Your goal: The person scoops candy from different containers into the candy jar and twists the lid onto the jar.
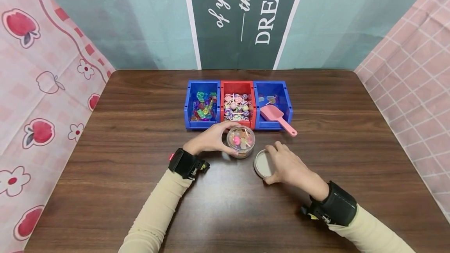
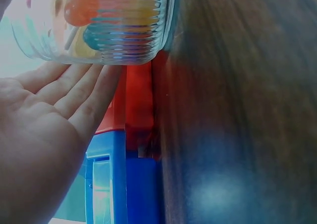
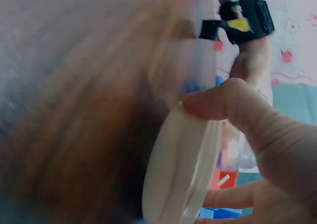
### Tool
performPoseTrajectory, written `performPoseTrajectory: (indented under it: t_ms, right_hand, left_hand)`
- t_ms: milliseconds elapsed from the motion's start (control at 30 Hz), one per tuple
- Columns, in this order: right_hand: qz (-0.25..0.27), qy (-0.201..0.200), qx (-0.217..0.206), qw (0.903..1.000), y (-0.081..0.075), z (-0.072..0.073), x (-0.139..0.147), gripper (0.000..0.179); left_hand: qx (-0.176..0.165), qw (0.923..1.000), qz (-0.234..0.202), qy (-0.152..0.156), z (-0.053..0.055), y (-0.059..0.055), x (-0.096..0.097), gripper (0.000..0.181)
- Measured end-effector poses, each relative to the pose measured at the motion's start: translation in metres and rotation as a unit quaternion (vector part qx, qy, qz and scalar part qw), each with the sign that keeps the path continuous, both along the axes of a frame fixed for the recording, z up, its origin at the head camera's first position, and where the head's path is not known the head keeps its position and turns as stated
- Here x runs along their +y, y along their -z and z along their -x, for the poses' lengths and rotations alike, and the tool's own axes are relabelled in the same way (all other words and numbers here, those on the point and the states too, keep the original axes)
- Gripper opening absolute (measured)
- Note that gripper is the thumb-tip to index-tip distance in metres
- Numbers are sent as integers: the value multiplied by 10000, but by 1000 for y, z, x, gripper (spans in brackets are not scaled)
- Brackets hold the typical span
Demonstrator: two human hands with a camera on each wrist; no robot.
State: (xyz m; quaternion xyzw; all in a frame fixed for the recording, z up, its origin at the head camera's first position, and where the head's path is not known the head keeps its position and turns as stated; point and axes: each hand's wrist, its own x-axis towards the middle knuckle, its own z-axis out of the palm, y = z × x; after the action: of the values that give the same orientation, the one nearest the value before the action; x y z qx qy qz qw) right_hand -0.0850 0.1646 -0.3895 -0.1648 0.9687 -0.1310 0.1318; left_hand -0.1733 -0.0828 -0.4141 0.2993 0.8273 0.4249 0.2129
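A round clear jar (image 1: 241, 140) with small colorful candy-like pieces inside stands on the table in the head view. My left hand (image 1: 210, 139) grips it from the left, thumb on the near side and fingers along the far side. In the left wrist view the ribbed wall of the jar (image 2: 124, 30) shows, with the left hand's fingers (image 2: 84, 92) against it. To the right, my right hand (image 1: 290, 167) pinches a round cream lid (image 1: 263, 162) by its edge, tilted. The right wrist view shows the lid (image 3: 178, 159) between the thumb and fingers.
Behind the jar stand three joined bins: a blue bin (image 1: 186, 108) with colorful translucent pieces, a red bin (image 1: 237, 86) with tiny lollipops, and a blue bin (image 1: 289, 106) with a few pieces. A pink scoop (image 1: 279, 118) leans over its front edge. The dark wood table (image 1: 140, 128) lies underneath.
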Motion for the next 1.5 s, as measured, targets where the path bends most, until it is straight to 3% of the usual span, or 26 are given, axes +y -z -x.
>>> performPoseTrajectory:
  t_ms: [100,267,433,567,800,1033,1167,1333,1500]
  right_hand:
    - [575,51,240,9980,-3,4,5,78]
    - [1623,53,415,9859,-6,10,12,76]
    - [2445,178,-118,9694,-9,15,17,72]
    - [3070,404,-638,9487,-11,20,18,73]
    - [3680,955,-1092,9184,-13,24,14,70]
    - [4497,1727,-1106,8693,-15,27,3,62]
    - [4738,2089,-1262,8461,-19,29,-3,66]
    - [4933,2507,-1273,8232,-20,30,-10,70]
    - [5297,2507,-1048,8035,-15,32,-21,71]
  left_hand:
    - [22,10000,9,11,0,0,0,83]
    - [41,10000,-4,15,0,1,0,83]
    - [23,10000,-26,27,1,2,0,83]
    - [17,10000,-9,36,1,3,0,83]
    - [-31,10000,71,41,0,1,0,83]
    - [-20,10000,7,-34,-1,0,1,83]
    - [-56,10000,-46,-54,-1,1,0,83]
    - [-86,9999,-122,13,-1,2,0,81]
    - [-62,9999,-134,32,-1,2,1,83]
